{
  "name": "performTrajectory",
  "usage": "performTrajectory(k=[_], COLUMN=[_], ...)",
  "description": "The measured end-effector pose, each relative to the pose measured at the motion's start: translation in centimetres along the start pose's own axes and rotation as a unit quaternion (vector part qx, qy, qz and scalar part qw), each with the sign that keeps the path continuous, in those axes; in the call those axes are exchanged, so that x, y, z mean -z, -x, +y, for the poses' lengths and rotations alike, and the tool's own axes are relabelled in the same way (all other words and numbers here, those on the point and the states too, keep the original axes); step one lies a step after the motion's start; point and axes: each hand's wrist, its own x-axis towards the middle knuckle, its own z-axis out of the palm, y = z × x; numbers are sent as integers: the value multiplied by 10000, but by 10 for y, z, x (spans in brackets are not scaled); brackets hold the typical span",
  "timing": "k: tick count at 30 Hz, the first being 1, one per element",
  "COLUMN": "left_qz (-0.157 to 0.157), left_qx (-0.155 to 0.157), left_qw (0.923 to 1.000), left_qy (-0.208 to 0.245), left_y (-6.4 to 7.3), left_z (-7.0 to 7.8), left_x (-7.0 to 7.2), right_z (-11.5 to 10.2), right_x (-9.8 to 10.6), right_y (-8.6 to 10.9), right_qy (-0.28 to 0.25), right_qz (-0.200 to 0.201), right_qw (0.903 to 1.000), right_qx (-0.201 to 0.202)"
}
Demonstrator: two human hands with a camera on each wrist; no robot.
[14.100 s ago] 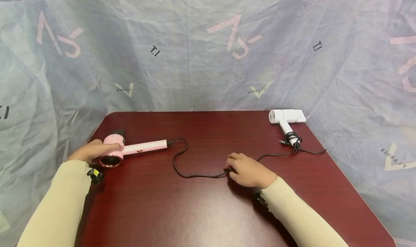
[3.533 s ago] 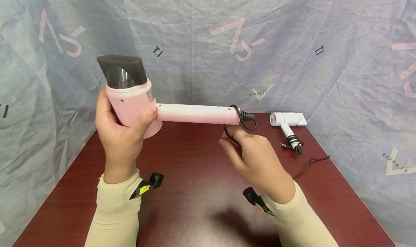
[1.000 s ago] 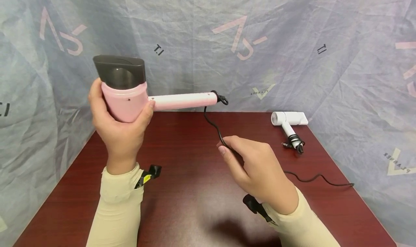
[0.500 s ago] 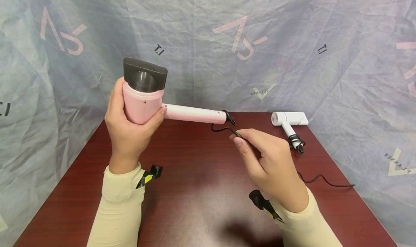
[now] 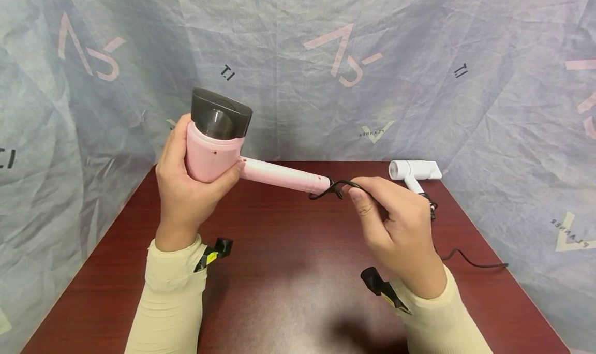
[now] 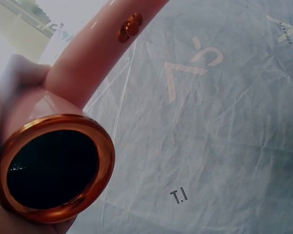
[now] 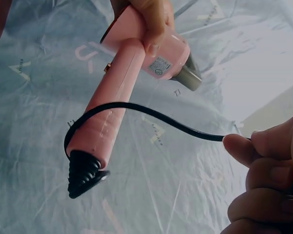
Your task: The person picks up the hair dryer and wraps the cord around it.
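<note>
Above the dark-red wood-grain bench, the person's left hand has its grip curled round the pink barrel-shaped hair dryer, its flat black nozzle pointing upward and its straight pink handle sloping down rightward. The right hand pinches the thin black cord in its grip — the cord bends round the handle's end. A white hair dryer lies near the bench's far right corner.

The left hand grips a pink hair dryer; 1 copper-coloured ring borders its dark round opening. Handle, sloping up rightward, bears 1 copper-coloured control. Wrinkled printed sheet behind.
</note>
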Motion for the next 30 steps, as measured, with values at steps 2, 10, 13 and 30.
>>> performTrajectory(k=[2,10,13,30], left_qz=[-68,-432,-582,-1101], left_qx=[16,7,-12,-388], left_qw=[10000,9991,9983,9843], left_qy=[-10,5,49,1326], left_y=[0,0,1,4], left_z=[0,2,3,8], left_x=[0,4,5,6], right_z=[1,6,8,6], right_x=[0,0,0,1], right_y=[0,1,1,-2], right_qy=[-37,54,63,-133], right_qz=[107,340,465,649], right_qw=[9999,9993,9987,9971], right_qx=[-10,-138,-185,-372])
